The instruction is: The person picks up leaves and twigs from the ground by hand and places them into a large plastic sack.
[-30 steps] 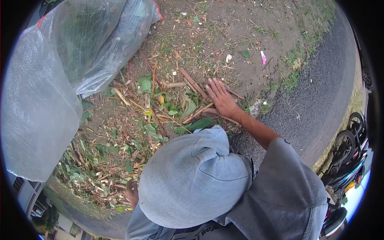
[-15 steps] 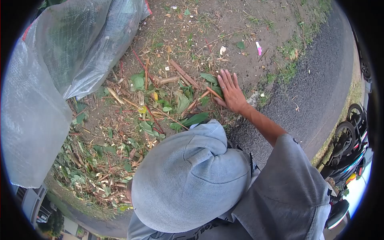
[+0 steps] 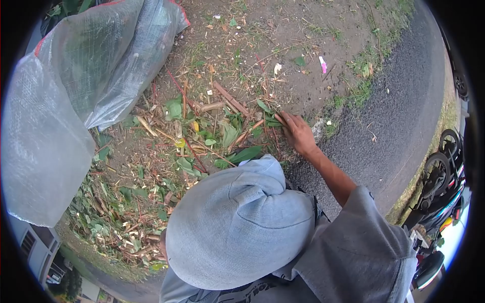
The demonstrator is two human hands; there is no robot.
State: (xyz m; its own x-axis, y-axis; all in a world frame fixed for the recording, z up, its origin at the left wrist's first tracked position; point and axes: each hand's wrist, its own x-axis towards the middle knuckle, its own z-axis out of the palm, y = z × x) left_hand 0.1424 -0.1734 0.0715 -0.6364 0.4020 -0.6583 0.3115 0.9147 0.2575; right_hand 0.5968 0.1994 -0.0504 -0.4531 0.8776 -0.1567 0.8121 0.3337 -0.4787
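Note:
My right hand (image 3: 299, 135) is low over the plant litter, where the soil meets the asphalt. Its fingers are drawn together and bent down onto green leaves (image 3: 273, 121), which stick out past the fingertips. The thumb and palm side are hidden. Just left of the hand lie a short brown stalk (image 3: 256, 124) and a broad pale green leaf (image 3: 230, 133). A thicker cut stalk (image 3: 231, 98) rests farther up and left. My left hand does not show; rounded grey-blue fabric (image 3: 237, 227) covers the lower middle of the view.
A large translucent woven sack (image 3: 50, 131) with a red edge spreads across the left. Chopped stems and leaves (image 3: 126, 217) are heaped at lower left. An asphalt strip (image 3: 399, 96) curves along the right, with a parked motorcycle (image 3: 437, 177) beyond. A pink-and-white scrap (image 3: 323, 64) lies on the soil.
My right hand has gone from flat with spread fingers to fingers gathered on the leaves, and it has shifted slightly down. The view has moved a little.

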